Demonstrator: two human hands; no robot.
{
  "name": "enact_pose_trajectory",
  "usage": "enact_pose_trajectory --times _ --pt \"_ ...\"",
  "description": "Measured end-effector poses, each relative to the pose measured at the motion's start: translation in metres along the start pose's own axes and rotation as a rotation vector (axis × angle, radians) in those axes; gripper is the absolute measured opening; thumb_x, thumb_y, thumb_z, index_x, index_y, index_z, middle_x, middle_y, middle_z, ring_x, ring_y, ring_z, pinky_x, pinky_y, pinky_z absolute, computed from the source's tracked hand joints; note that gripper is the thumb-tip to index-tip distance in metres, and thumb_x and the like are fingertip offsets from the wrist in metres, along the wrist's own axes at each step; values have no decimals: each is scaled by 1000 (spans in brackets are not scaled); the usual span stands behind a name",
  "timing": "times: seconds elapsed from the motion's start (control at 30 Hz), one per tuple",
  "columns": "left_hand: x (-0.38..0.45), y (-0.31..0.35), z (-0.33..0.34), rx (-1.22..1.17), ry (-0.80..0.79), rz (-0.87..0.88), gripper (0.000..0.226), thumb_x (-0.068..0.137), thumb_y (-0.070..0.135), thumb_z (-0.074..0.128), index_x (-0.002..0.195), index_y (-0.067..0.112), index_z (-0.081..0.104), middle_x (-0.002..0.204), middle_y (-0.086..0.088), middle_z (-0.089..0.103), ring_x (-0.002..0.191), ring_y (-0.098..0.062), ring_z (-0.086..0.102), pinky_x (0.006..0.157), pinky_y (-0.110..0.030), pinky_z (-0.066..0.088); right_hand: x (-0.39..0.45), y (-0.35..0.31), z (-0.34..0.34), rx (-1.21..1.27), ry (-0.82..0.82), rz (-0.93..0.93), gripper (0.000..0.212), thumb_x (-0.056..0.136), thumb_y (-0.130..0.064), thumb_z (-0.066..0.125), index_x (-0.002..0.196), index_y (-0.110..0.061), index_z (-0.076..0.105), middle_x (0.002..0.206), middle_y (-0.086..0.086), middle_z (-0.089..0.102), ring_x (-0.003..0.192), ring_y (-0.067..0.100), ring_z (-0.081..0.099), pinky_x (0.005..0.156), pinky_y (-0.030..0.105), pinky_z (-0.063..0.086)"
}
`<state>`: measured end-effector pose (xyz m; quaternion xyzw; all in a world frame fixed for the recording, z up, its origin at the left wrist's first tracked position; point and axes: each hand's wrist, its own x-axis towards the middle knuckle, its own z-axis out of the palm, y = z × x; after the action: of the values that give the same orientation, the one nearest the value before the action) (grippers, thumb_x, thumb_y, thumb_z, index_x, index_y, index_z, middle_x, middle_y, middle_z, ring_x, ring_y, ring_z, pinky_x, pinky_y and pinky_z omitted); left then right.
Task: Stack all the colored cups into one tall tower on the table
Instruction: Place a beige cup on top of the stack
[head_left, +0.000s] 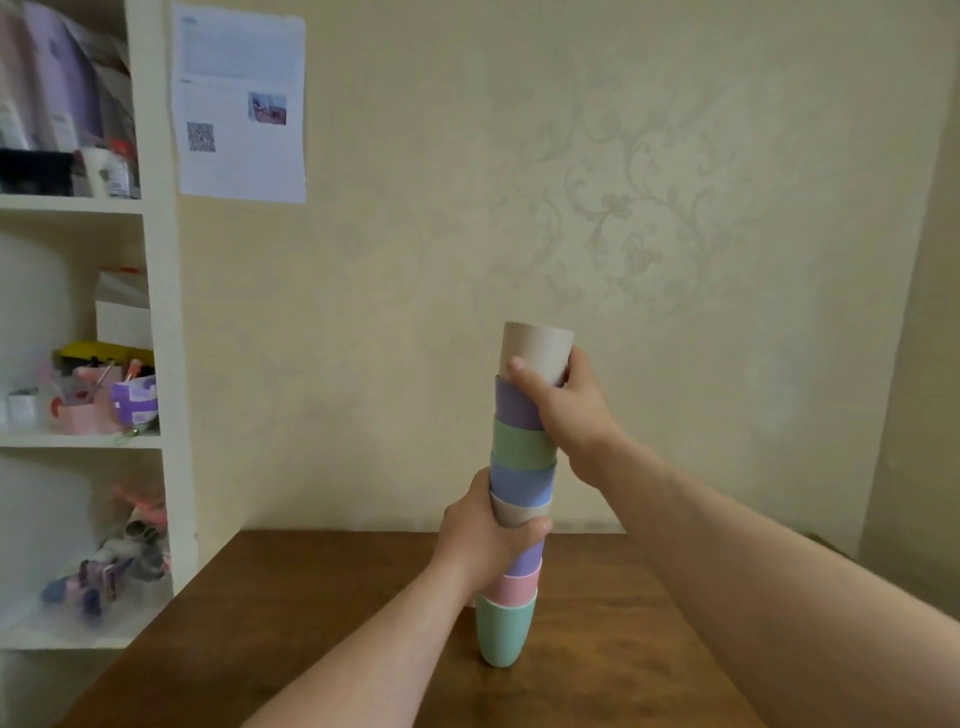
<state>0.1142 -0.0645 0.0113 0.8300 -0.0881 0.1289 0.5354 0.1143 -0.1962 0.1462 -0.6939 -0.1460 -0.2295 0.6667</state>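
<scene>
a patterned cream wall backs a brown wooden bench (623, 649), with cluttered white shelves (78, 441) at nine o'clock. the cup tower (519, 467) stands at the bench's centre on a green base cup (504, 636). the right hand (563, 402) wraps its fingers (517, 364) around the beige top cup (535, 348); the left hand (480, 535) clasps the tower's lower middle. best to press the top cup straight down, keeping the column plumb. the cups nest in one another; their insides are hidden.
</scene>
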Motion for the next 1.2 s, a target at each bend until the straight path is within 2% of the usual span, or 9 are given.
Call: enact_pose_trajectory --times 0.17,0.27,0.4,0.57,0.7,0.8,0.9,1.0,1.2 --pt "2 -1 -1 -6 4 11 58 60 64 81 109 54 52 109 24 71 97 -3 70 84 -33 59 2 2 7 44 -37 -21 41 94 -30 83 127 -35 58 116 -8 74 103 10 73 82 29 57" --pt "2 0 0 -9 10 18 65 61 63 82 119 50 55 112 22 72 98 -3 70 84 -32 60 2 4 8 70 -68 -22 49 86 -31 82 128 -40 59 114 -9 75 101 11 74 82 30 59" --pt "1 0 -1 3 10 19 69 62 64 80 124 45 55 113 21 72 96 -3 69 80 -29 57 1 10 8 98 -95 -20 50 78 -33 78 124 -43 63 104 -17 77 86 -1 74 71 22 58" --pt "1 1 -1 -23 16 -14 69 61 63 80 123 44 57 111 19 73 96 -7 72 82 -32 60 -2 20 12 185 -72 23 59 79 -36 79 135 -40 57 118 -9 76 102 11 74 83 30 59" --pt "3 -2 -1 -34 13 -19 64 61 65 79 118 50 55 108 24 73 92 2 70 70 -20 54 -1 26 14 189 -57 0 48 81 -36 78 124 -44 60 103 -18 78 94 4 75 79 27 60" --pt "3 -1 -2 -35 16 -10 58 61 67 80 110 53 53 104 26 72 87 5 69 64 -11 49 0 27 14 149 -67 -9 43 84 -34 78 122 -46 60 99 -21 78 96 6 74 87 32 59" --pt "3 1 -3 -23 14 -8 58 60 69 80 108 51 54 101 23 74 86 1 71 64 -13 50 0 26 12 81 -70 -11 47 92 -34 80 132 -45 59 110 -19 77 107 8 73 93 36 60" --pt "3 2 -5 -22 17 -13 57 59 71 79 106 53 52 99 23 73 84 0 71 62 -15 50 1 25 11 59 -92 20 58 93 -35 83 144 -37 56 123 -7 77 114 19 74 98 46 62" --pt "5 -3 -6 -45 22 -34 60 59 68 84 109 51 57 100 20 77 88 -4 73 75 -31 61 -13 43 6 -36 -165 68 47 94 -31 84 135 -32 60 120 -2 78 108 17 77 93 40 64"
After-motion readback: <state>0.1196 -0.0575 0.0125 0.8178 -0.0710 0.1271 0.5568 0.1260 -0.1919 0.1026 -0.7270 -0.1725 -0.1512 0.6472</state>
